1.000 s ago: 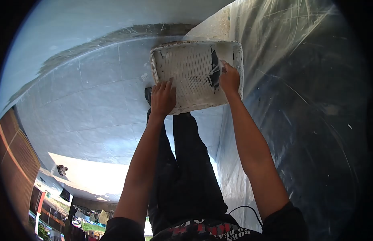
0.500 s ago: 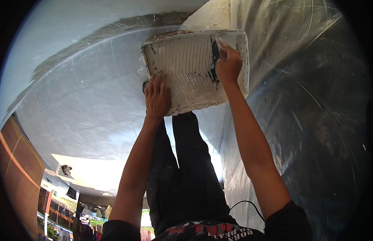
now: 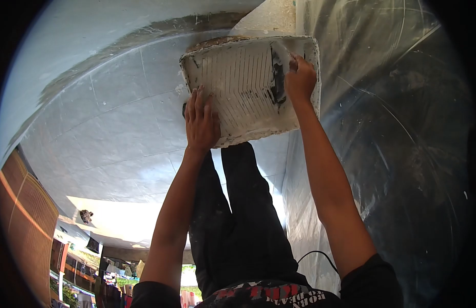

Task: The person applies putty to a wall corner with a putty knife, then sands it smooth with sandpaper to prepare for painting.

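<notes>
A paint tray (image 3: 232,77) coated in whitish paint, with a ribbed bed and crusted rim, is held out in front of me above the floor. My left hand (image 3: 202,123) grips its near left edge, the fingers lying over the inside. On the right side of the bed my right hand (image 3: 301,82) is closed around the handle of a scraper (image 3: 285,52). Its pale blade is partly hidden and hard to make out. Beside that hand a dark patch of bare tray (image 3: 277,77) shows through the paint.
Grey tiled floor (image 3: 120,128) stretches to the left, below a pale wall (image 3: 94,41). Plastic sheeting (image 3: 392,154) hangs along the right. A thin black cable (image 3: 320,252) curves near my legs (image 3: 243,215). A small dark object (image 3: 85,215) lies on the sunlit floor.
My right hand has moved a little to the right across the tray with the scraper. The dark bare patch beside it has grown wider. My left hand keeps its hold.
</notes>
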{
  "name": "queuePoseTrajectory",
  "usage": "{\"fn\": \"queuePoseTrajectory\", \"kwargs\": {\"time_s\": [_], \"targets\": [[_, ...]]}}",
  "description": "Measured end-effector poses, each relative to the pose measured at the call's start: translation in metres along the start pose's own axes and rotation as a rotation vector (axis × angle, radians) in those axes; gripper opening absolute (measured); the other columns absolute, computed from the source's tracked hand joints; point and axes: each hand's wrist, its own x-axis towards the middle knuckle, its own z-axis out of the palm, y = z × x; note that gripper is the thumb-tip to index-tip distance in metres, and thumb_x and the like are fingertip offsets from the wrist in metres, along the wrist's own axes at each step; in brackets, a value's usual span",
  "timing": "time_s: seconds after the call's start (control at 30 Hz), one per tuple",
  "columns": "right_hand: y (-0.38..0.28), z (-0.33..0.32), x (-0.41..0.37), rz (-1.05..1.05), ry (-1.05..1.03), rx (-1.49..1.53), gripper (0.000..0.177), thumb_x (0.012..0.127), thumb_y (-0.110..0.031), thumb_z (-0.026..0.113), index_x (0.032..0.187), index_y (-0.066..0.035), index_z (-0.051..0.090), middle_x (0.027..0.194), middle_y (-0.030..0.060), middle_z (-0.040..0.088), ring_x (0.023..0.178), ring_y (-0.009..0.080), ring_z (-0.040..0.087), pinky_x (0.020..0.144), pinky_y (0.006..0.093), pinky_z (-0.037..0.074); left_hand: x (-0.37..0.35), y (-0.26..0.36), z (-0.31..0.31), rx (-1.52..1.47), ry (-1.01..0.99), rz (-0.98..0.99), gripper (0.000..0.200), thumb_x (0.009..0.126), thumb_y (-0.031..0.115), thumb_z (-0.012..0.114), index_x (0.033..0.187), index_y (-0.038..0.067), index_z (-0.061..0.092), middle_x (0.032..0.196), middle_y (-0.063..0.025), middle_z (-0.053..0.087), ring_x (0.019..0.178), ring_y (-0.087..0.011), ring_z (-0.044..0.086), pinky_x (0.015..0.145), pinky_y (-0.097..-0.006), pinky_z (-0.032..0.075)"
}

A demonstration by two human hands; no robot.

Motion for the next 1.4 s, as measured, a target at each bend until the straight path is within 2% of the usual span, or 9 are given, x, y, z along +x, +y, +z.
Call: {"fn": "queuePoseTrajectory", "kwargs": {"time_s": [0.2,0.3,0.37,0.53,0.83,1.03,1.23,1.3,1.4], "targets": [[-0.014,0.035,-0.059,-0.175,0.228,-0.318,0.029,0.078,-0.001,0.067,0.106,-0.006,0.072,0.087,0.0093,0.068,0.092,0.0291,0.061,0.085,0.0428,0.043,-0.002,-0.002,0.003,0.010,0.004,-0.020,0.046,0.089,0.008,0.056,0.133,-0.001,0.050,0.157,-0.0199,0.029,0.148,-0.0377,0.023,0.119,-0.0529,0.024],[-0.001,0.009,-0.073,-0.294,0.006,-0.108,0.030,0.077,0.001,0.067,0.106,-0.005,0.072,0.089,0.0099,0.069,0.094,0.0293,0.061,0.086,0.0433,0.042,0.000,-0.002,0.003,0.012,0.006,0.015,0.043,0.089,0.009,0.055,0.131,-0.002,0.051,0.158,-0.0200,0.029,0.148,-0.0379,0.023,0.119,-0.0528,0.024],[0.015,-0.007,-0.064,-0.028,-0.215,0.203,0.031,0.076,0.003,0.066,0.105,-0.005,0.072,0.092,0.0123,0.070,0.094,0.0303,0.061,0.085,0.0442,0.043,0.000,-0.002,0.003,0.015,-0.003,0.011,0.042,0.090,0.009,0.055,0.130,-0.002,0.052,0.158,-0.0202,0.029,0.148,-0.0379,0.024,0.119,-0.0528,0.023],[0.017,0.002,-0.011,-0.202,0.220,-0.287,0.025,0.079,0.001,0.065,0.103,-0.004,0.072,0.089,0.0148,0.068,0.092,0.0306,0.061,0.080,0.0441,0.046,-0.006,-0.004,0.010,0.025,0.027,0.028,0.040,0.091,0.010,0.054,0.129,-0.002,0.052,0.157,-0.0206,0.030,0.148,-0.0380,0.025,0.120,-0.0527,0.022],[0.009,0.002,-0.103,-0.218,0.025,-0.013,0.023,0.082,-0.003,0.067,0.105,-0.004,0.069,0.085,0.0140,0.066,0.083,0.0334,0.061,0.073,0.0452,0.047,0.001,0.001,0.004,0.042,0.022,-0.075,0.053,0.093,0.016,0.052,0.143,-0.002,0.042,0.161,-0.0221,0.024,0.151,-0.0391,0.017,0.122,-0.0533,0.011],[0.006,0.007,-0.019,-0.197,0.223,-0.327,0.028,0.075,0.005,0.063,0.101,-0.003,0.069,0.085,0.0135,0.066,0.085,0.0341,0.061,0.076,0.0466,0.047,-0.001,0.002,0.003,0.067,-0.060,-0.074,0.055,0.097,0.019,0.047,0.147,0.000,0.035,0.162,-0.0240,0.018,0.152,-0.0406,0.010,0.122,-0.0546,0.011],[-0.011,0.034,-0.102,-0.182,0.240,-0.182,0.035,0.069,0.008,0.063,0.102,-0.002,0.069,0.095,0.0119,0.068,0.091,0.0312,0.061,0.079,0.0460,0.048,0.002,0.003,0.002,0.047,-0.048,-0.089,0.055,0.096,0.018,0.048,0.147,0.000,0.036,0.162,-0.0222,0.021,0.152,-0.0403,0.010,0.121,-0.0535,0.015],[-0.009,0.018,-0.120,-0.385,0.012,-0.048,0.033,0.073,0.005,0.067,0.104,-0.002,0.069,0.090,0.0131,0.067,0.090,0.0320,0.062,0.079,0.0461,0.049,0.002,0.003,0.001,0.056,-0.050,-0.082,0.055,0.096,0.017,0.049,0.147,0.000,0.036,0.161,-0.0222,0.022,0.152,-0.0407,0.011,0.120,-0.0537,0.019],[-0.001,0.001,-0.080,-0.190,0.085,-0.045,0.020,0.086,-0.004,0.067,0.106,-0.002,0.069,0.093,0.0134,0.069,0.083,0.0340,0.063,0.076,0.0460,0.050,0.002,0.002,0.001,0.063,-0.054,-0.077,0.054,0.096,0.016,0.049,0.146,0.001,0.037,0.161,-0.0219,0.023,0.152,-0.0407,0.012,0.119,-0.0537,0.021]]}}
